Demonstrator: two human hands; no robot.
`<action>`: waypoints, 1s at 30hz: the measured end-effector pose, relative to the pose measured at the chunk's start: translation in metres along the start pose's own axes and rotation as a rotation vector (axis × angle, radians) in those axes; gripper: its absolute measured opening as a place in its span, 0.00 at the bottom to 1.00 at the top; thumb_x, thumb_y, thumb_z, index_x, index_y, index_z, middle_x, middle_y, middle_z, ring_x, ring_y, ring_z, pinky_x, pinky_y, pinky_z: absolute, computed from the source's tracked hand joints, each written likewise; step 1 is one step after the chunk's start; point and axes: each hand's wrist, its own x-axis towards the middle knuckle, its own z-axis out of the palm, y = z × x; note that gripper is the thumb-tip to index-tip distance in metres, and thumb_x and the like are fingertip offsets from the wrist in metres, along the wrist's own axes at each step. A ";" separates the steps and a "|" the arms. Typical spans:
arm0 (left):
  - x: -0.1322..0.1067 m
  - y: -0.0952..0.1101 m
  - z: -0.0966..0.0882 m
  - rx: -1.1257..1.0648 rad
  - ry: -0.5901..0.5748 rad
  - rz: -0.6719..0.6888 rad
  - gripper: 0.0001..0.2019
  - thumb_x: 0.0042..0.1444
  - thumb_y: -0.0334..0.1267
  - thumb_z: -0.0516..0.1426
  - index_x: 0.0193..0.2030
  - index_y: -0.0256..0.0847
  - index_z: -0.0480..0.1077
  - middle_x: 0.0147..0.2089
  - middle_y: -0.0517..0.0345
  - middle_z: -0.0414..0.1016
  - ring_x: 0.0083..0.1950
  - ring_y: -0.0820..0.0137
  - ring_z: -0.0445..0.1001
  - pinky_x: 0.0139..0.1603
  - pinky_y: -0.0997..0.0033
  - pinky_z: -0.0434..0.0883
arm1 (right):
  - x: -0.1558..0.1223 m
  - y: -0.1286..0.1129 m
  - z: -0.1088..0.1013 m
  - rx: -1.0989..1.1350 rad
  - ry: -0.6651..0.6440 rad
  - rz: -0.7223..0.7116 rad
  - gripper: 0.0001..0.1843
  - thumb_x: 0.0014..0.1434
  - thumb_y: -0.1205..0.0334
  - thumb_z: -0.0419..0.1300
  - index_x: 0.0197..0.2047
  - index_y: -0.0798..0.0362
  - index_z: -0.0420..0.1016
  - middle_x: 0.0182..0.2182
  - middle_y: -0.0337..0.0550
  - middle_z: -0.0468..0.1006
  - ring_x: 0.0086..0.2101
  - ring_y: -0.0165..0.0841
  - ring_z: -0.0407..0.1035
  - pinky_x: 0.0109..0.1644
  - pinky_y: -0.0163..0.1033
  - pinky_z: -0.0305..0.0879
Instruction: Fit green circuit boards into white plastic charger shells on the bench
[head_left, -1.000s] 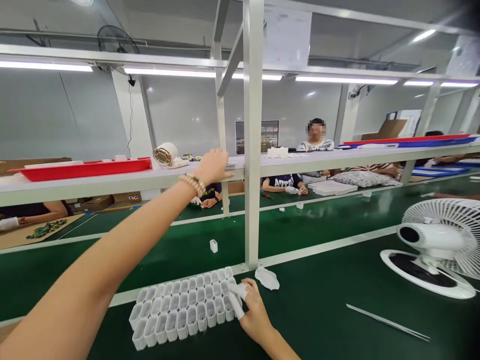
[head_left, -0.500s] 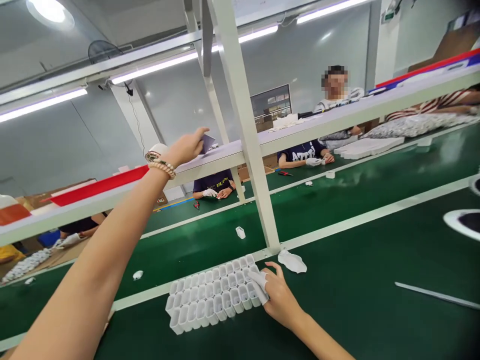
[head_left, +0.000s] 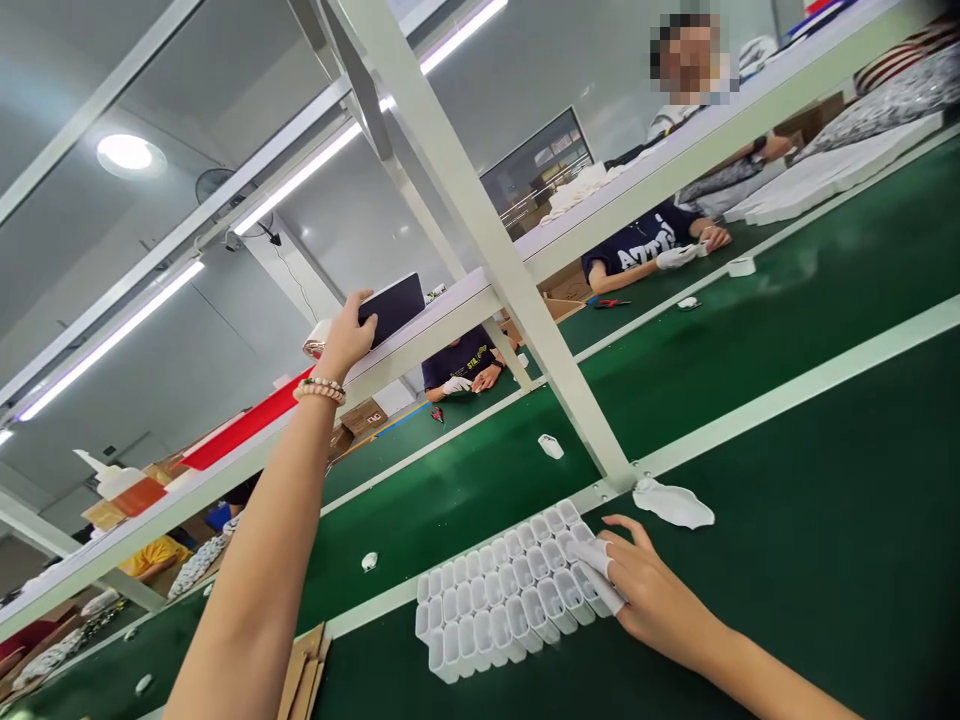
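Observation:
On the shelf ledge, my left hand [head_left: 349, 338] grips a dark flat rectangular object [head_left: 395, 308] by its left edge, thumb in front; its exact kind is unclear. A beaded bracelet [head_left: 320, 391] circles that wrist. Below on the green work surface, rows of white open-topped plastic cups [head_left: 510, 590] stand packed together in a block. My right hand [head_left: 645, 585] rests at the block's right end, fingers stretched out with white covers on some of them. Those covered fingers touch the end cups. Beyond that hand lies a crumpled white piece [head_left: 675, 503].
A pale post [head_left: 540, 330] rises from the bench's divider to the shelf [head_left: 637, 210]. A red tray [head_left: 247, 430] and a bottle [head_left: 127, 488] sit on the shelf. Co-workers [head_left: 652, 245] work across the green belt [head_left: 480, 460]. Cardboard [head_left: 306, 670] lies lower left.
My left hand now has its thumb on the dark object, which stands tilted up and shows more of its face. The view has tilted and shifted; my right hand stays by the cups.

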 end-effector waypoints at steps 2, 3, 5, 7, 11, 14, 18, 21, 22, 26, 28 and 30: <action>0.000 0.001 0.000 0.004 0.003 -0.009 0.23 0.57 0.35 0.51 0.60 0.41 0.65 0.50 0.48 0.77 0.49 0.56 0.75 0.56 0.54 0.70 | -0.001 0.000 0.001 0.026 -0.002 0.016 0.14 0.59 0.78 0.51 0.35 0.50 0.73 0.29 0.40 0.74 0.33 0.35 0.69 0.58 0.58 0.62; 0.000 0.001 0.000 0.006 0.004 -0.013 0.22 0.57 0.36 0.52 0.59 0.41 0.66 0.49 0.48 0.77 0.49 0.56 0.74 0.55 0.54 0.70 | -0.002 0.000 0.002 0.036 -0.002 0.020 0.14 0.59 0.77 0.52 0.35 0.49 0.74 0.29 0.40 0.74 0.33 0.35 0.69 0.58 0.58 0.62; -0.001 0.002 0.000 0.007 0.003 -0.017 0.21 0.57 0.38 0.53 0.58 0.40 0.66 0.49 0.48 0.77 0.49 0.57 0.74 0.55 0.55 0.70 | -0.002 0.000 0.002 0.046 -0.005 0.024 0.14 0.60 0.76 0.52 0.34 0.49 0.74 0.28 0.40 0.74 0.33 0.36 0.69 0.58 0.59 0.62; -0.002 0.003 0.000 0.007 0.001 -0.022 0.21 0.57 0.42 0.54 0.57 0.40 0.66 0.49 0.48 0.76 0.49 0.57 0.74 0.54 0.56 0.70 | -0.002 0.000 0.002 0.049 -0.013 0.024 0.14 0.60 0.75 0.52 0.34 0.49 0.74 0.27 0.40 0.73 0.32 0.35 0.68 0.58 0.59 0.63; -0.002 0.002 0.000 0.015 0.017 -0.043 0.19 0.57 0.42 0.55 0.55 0.40 0.65 0.49 0.46 0.76 0.49 0.56 0.74 0.54 0.56 0.70 | 0.000 0.000 0.001 0.044 -0.004 0.032 0.13 0.62 0.73 0.51 0.35 0.49 0.74 0.25 0.39 0.72 0.31 0.35 0.68 0.58 0.59 0.64; -0.002 0.002 0.000 0.014 0.027 -0.053 0.18 0.57 0.42 0.56 0.53 0.40 0.66 0.48 0.46 0.76 0.49 0.56 0.74 0.54 0.56 0.69 | 0.000 -0.001 0.000 0.040 -0.006 0.035 0.13 0.62 0.73 0.52 0.34 0.49 0.73 0.25 0.39 0.72 0.31 0.35 0.68 0.58 0.59 0.64; -0.002 0.005 -0.002 0.006 0.020 -0.076 0.18 0.56 0.42 0.56 0.53 0.41 0.65 0.48 0.47 0.76 0.48 0.57 0.74 0.51 0.57 0.70 | -0.001 -0.001 0.002 0.049 -0.008 0.041 0.12 0.62 0.73 0.52 0.33 0.49 0.73 0.26 0.40 0.72 0.31 0.36 0.68 0.58 0.60 0.63; -0.003 0.006 -0.004 -0.003 0.014 -0.095 0.19 0.56 0.46 0.58 0.52 0.41 0.65 0.49 0.47 0.76 0.47 0.57 0.74 0.50 0.58 0.71 | -0.002 -0.001 0.003 0.070 -0.001 0.054 0.12 0.62 0.72 0.53 0.33 0.48 0.74 0.26 0.40 0.73 0.31 0.36 0.68 0.59 0.60 0.63; -0.003 0.007 -0.004 -0.007 0.015 -0.098 0.19 0.57 0.47 0.57 0.52 0.41 0.65 0.49 0.47 0.76 0.47 0.57 0.74 0.49 0.58 0.71 | -0.003 -0.001 0.004 0.074 0.002 0.059 0.12 0.62 0.72 0.54 0.33 0.48 0.74 0.26 0.40 0.73 0.31 0.35 0.68 0.59 0.59 0.63; -0.001 0.005 -0.002 -0.024 0.032 -0.096 0.16 0.61 0.48 0.52 0.50 0.42 0.65 0.47 0.49 0.76 0.46 0.60 0.74 0.50 0.60 0.70 | -0.004 -0.001 0.006 0.078 0.001 0.073 0.12 0.61 0.73 0.54 0.33 0.48 0.74 0.26 0.40 0.73 0.32 0.36 0.68 0.59 0.61 0.62; 0.001 0.003 0.000 -0.032 0.049 -0.090 0.15 0.64 0.49 0.48 0.48 0.42 0.66 0.46 0.50 0.75 0.47 0.61 0.73 0.51 0.61 0.69 | -0.005 0.000 0.008 0.080 -0.005 0.081 0.12 0.60 0.73 0.53 0.32 0.48 0.74 0.26 0.41 0.73 0.32 0.37 0.68 0.59 0.62 0.62; 0.002 0.000 0.001 -0.037 0.063 -0.086 0.16 0.66 0.49 0.45 0.46 0.42 0.66 0.45 0.50 0.74 0.47 0.62 0.72 0.51 0.63 0.69 | -0.005 0.000 0.009 0.085 -0.005 0.089 0.13 0.60 0.73 0.53 0.30 0.48 0.73 0.25 0.41 0.73 0.32 0.37 0.68 0.60 0.62 0.62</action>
